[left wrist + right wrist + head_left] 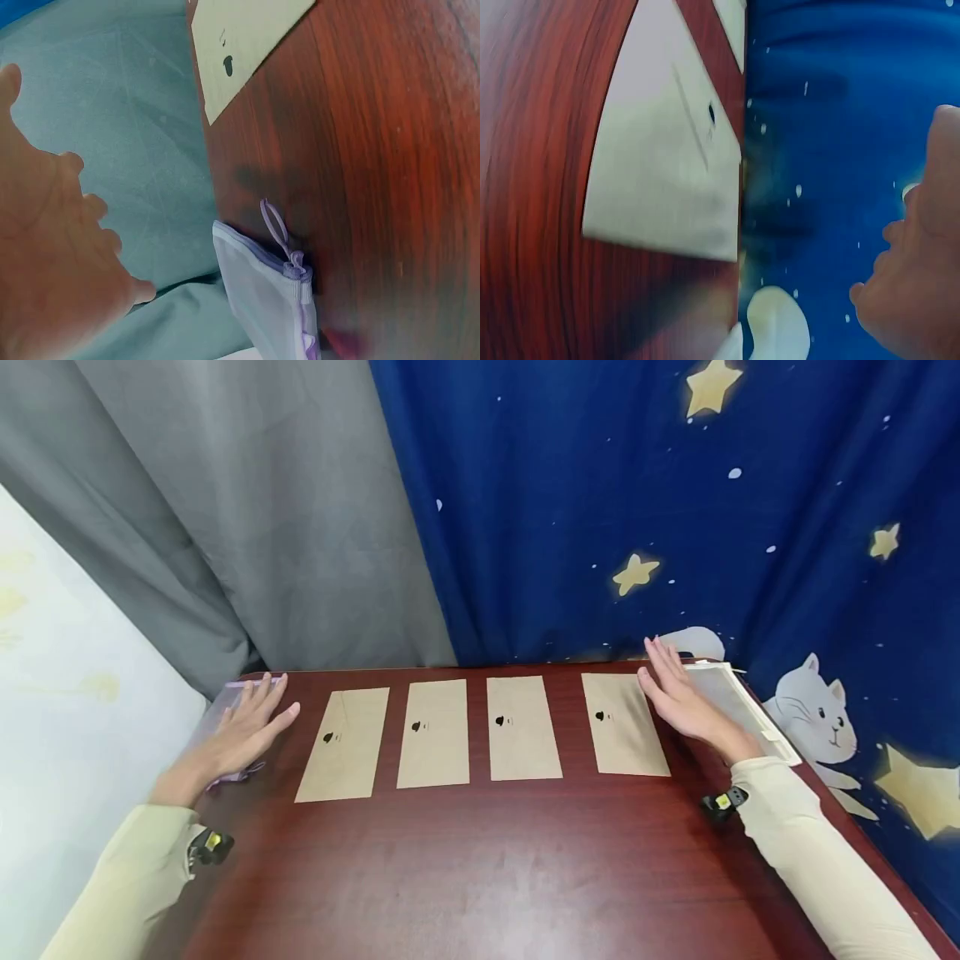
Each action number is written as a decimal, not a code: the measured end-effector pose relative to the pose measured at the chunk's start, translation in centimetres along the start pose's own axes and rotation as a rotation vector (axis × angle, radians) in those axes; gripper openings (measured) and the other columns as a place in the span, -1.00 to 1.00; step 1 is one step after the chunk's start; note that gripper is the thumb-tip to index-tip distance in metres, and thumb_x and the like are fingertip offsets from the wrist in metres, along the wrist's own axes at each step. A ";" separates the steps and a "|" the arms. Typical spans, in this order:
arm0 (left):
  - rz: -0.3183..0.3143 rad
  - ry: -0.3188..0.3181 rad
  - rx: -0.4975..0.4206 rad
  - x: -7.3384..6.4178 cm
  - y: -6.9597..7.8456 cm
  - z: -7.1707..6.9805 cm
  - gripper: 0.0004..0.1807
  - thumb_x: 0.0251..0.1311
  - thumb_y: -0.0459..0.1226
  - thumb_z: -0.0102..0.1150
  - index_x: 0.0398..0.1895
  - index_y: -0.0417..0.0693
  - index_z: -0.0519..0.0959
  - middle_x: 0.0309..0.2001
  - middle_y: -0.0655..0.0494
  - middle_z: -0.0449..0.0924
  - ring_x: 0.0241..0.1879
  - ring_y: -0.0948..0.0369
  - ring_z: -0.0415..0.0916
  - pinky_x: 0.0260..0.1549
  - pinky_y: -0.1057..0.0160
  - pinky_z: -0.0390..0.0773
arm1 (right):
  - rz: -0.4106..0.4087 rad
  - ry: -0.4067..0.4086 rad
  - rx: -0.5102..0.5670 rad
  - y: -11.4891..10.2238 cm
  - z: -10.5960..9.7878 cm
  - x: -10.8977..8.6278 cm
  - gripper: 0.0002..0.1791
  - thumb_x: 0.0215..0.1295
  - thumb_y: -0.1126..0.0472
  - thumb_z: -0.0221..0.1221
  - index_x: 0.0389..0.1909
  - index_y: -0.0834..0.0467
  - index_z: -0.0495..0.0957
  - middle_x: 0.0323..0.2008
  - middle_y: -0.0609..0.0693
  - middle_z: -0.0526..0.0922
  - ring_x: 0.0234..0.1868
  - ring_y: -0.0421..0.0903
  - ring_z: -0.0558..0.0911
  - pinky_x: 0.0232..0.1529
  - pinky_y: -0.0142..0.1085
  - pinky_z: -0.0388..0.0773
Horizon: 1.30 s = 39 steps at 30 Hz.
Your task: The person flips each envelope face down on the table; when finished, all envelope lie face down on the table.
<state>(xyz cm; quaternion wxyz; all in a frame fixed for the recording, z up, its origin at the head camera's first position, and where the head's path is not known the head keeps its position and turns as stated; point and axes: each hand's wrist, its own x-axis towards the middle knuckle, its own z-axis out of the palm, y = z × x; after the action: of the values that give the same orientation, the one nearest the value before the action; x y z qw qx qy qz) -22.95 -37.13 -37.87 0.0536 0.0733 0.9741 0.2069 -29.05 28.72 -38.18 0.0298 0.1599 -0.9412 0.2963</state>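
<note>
My left hand (238, 739) is held with fingers straight and spread above a lilac zip pouch (259, 289) at the table's left edge. The pouch has a purple zip and a cord loop, and the hand partly covers it in the head view. On the other side, my right hand (686, 706) hovers with straight fingers near the rightmost tan paper piece (630, 739), its shadow falling there. Close to that hand lies a flat, translucent item with a cream border (738, 702), partly hidden by the forearm. Neither hand holds anything.
Several tan paper pieces, such as the leftmost sheet (348, 752), lie in a row, each with a small black hat mark. They rest on a dark red-brown table (480, 868). Grey (300, 527) and blue star-patterned curtains (555, 527) hang behind; a white surface (67, 735) stands left.
</note>
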 end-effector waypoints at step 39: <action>-0.139 -0.253 -0.841 0.8 0.2 -0.5 0.06 0.40 0.38 -0.71 0.60 -0.31 -0.30 0.36 -0.36 0.26 0.03 0.37 0.52 0.11 0.22 0.63 | 0.276 -0.630 1.623 -13.6 13.0 7.7 0.18 0.28 -0.62 -0.39 0.62 0.12 -0.45 0.59 0.41 -0.20 0.58 0.40 -0.04 0.61 0.15 -0.05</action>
<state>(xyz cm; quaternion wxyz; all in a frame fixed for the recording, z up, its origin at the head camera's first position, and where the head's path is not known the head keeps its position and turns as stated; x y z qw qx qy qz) -23.78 -36.98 -37.43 0.2114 0.0040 0.7936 0.5706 -31.56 8.64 -40.26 -0.3902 0.0908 -0.4157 0.8165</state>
